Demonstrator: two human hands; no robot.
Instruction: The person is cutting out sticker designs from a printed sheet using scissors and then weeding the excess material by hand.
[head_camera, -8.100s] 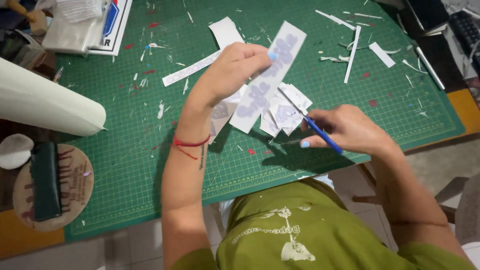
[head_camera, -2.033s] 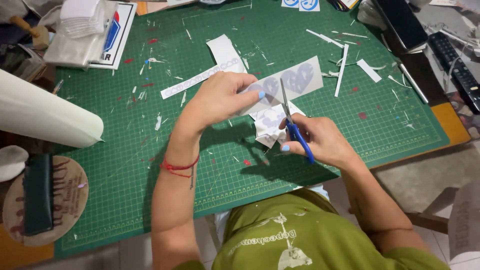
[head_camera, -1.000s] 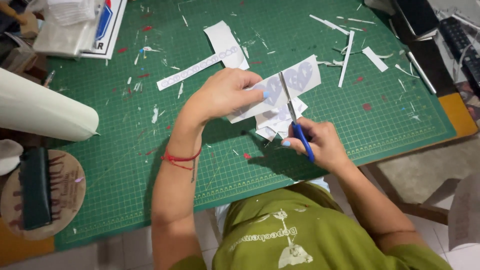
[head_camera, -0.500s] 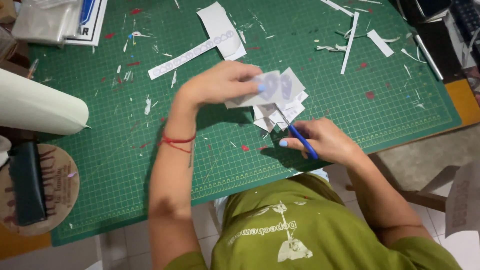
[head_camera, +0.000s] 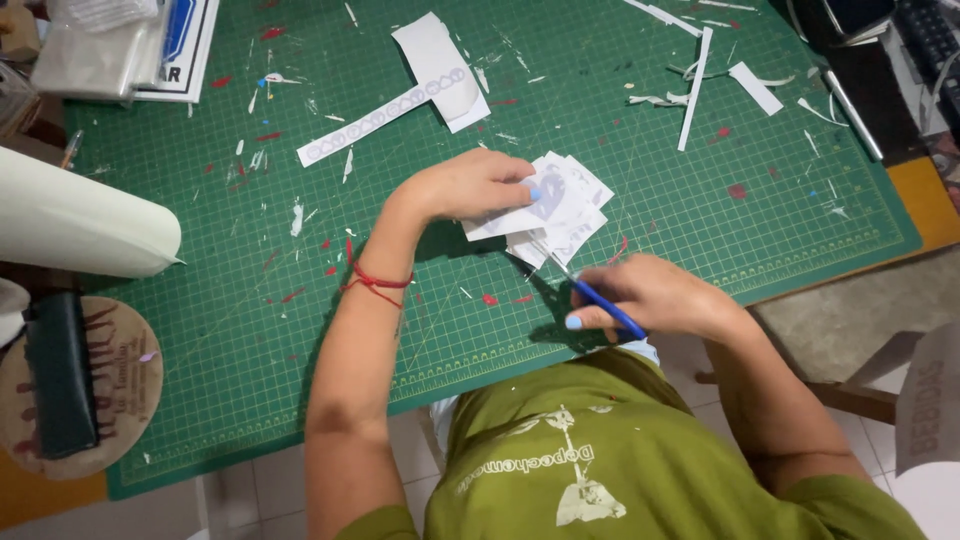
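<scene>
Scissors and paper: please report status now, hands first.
Left hand pinching paper over green mat. Right hand gripping blue scissors, blades at paper's lower edge. Scraps scattered on mat, none in the way.

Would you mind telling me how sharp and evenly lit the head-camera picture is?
Head view: even, soft light, no glare on the green gridded cutting mat; soft shadows lie under the left hand and the right hand with the blue-handled scissors; the white printed paper pieces look slightly soft.

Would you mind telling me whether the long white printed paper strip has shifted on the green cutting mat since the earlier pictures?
No. The long white printed paper strip still lies beside the white paper rectangle on the green cutting mat; only the camera moved.
</scene>
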